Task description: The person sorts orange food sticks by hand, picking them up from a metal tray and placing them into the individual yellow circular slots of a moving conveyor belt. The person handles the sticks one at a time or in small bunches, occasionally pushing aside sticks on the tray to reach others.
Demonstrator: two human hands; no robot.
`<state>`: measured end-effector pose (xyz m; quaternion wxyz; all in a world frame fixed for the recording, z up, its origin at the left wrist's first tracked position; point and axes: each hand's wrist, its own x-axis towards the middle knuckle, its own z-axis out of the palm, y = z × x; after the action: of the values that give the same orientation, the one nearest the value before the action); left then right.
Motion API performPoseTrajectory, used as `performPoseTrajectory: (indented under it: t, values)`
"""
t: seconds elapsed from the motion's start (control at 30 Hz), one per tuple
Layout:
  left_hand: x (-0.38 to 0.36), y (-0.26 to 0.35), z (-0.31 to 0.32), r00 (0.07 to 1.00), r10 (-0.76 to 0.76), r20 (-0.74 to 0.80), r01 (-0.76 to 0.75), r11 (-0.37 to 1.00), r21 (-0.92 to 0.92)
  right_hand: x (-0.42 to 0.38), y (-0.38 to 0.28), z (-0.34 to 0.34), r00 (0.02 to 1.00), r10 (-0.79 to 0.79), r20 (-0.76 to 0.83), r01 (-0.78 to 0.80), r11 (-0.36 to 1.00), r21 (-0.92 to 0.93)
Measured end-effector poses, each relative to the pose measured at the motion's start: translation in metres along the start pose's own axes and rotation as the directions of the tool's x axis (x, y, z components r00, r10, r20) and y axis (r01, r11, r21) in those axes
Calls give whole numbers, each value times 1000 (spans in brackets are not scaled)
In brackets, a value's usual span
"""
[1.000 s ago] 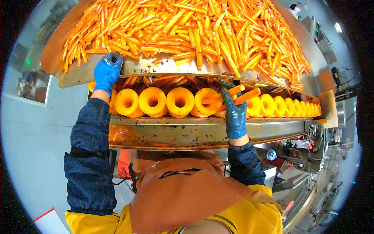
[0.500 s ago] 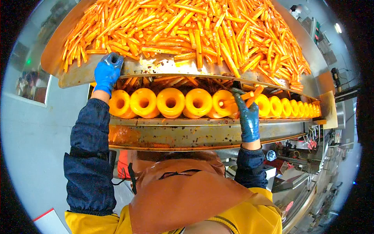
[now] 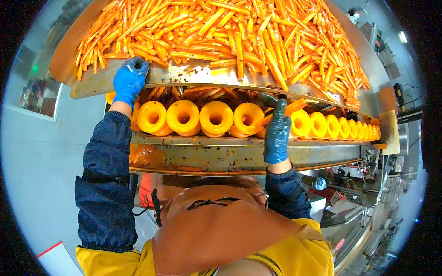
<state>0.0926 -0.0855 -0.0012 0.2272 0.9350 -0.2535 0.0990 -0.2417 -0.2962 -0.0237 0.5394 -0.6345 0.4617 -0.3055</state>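
Observation:
My left hand [image 3: 130,82], in a bright blue glove, is closed at the front lip of the metal tray [image 3: 159,76], below the heap of glossy orange sticks [image 3: 216,34]. Its fingers are curled, and I cannot tell what they hold. In a dark, wet-looking blue glove, my right hand [image 3: 277,133] is over the row of orange cups [image 3: 215,118], gripping a few orange sticks [image 3: 295,106] that poke out on both sides of its fingers. The cups have round open mouths facing me. Part of one cup is hidden behind this hand.
A stained metal ledge [image 3: 221,158] runs along the front of the cups. The row ends at the right by a pale board [image 3: 391,133]. More sticks lie in the shadowed gap under the tray lip. Machinery [image 3: 354,184] stands at the right.
My right hand has moved left with its sticks and turned more upright. The row of cups has shifted along its line. My left hand stays at the tray lip.

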Motion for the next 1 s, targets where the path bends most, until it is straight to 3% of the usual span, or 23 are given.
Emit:
performPoseTrajectory:
  t: [0.07,0.1,0.13,0.2,0.23,0.27,0.33,0.37,0.4,0.43,0.47,0.53,0.63,0.67,0.73,0.87,0.97,1.0]
  values:
    - [2,-1,-1,999,-19,40,20,999,-25,1,6,24,908,-405,111,411,911,-39]
    - [1,-1,-2,999,-20,39,21,999,-25,-8,-14,39,902,-417,116,391,899,196]
    - [1,-1,-2,999,-15,35,16,1000,-21,-14,-24,41,940,-220,262,176,967,182]
    - [2,1,-2,1000,-8,28,9,1000,-20,-12,-16,47,883,-234,407,186,970,155]
    - [1,0,-2,1000,-1,23,2,1000,-26,-11,-17,45,877,-246,412,261,965,20]
    - [0,0,-2,1000,5,18,-4,999,-31,-11,-20,41,877,-246,413,263,965,18]
    - [0,-1,0,1000,-3,14,4,999,-44,-12,-31,27,832,-391,394,499,837,-224]
    - [0,-1,1,1000,-11,9,11,998,-54,-2,-37,24,827,-323,460,412,905,-106]
    - [0,-1,0,1000,-10,9,10,998,-56,7,-51,12,813,-406,418,492,862,-118]
    - [0,1,-2,1000,5,8,-5,999,-52,22,-52,8,886,-345,310,393,914,-105]
    - [-1,2,-3,1000,20,8,-20,999,-49,34,-65,3,840,-516,171,541,768,-343]
    - [-2,2,-2,999,44,-22,-45,998,-51,72,-83,-4,724,-652,227,615,459,-642]
    - [-4,6,-5,997,47,-55,-50,998,-48,122,-97,11,728,-597,336,572,259,-778]
    - [-4,7,-6,998,25,-55,-28,999,-47,129,-113,24,854,-364,373,480,272,-834]
    - [-4,8,-6,998,30,-60,-32,999,-37,151,-116,43,872,-305,383,456,222,-862]
    - [-4,6,-4,999,3,-48,-5,999,-40,174,-114,57,891,-315,328,419,286,-862]
    - [-3,5,-4,999,14,-35,-15,999,-34,193,-107,41,899,-269,346,436,470,-768]
    - [-2,6,-5,999,13,-37,-14,999,-36,206,-96,33,908,-257,332,416,650,-636]
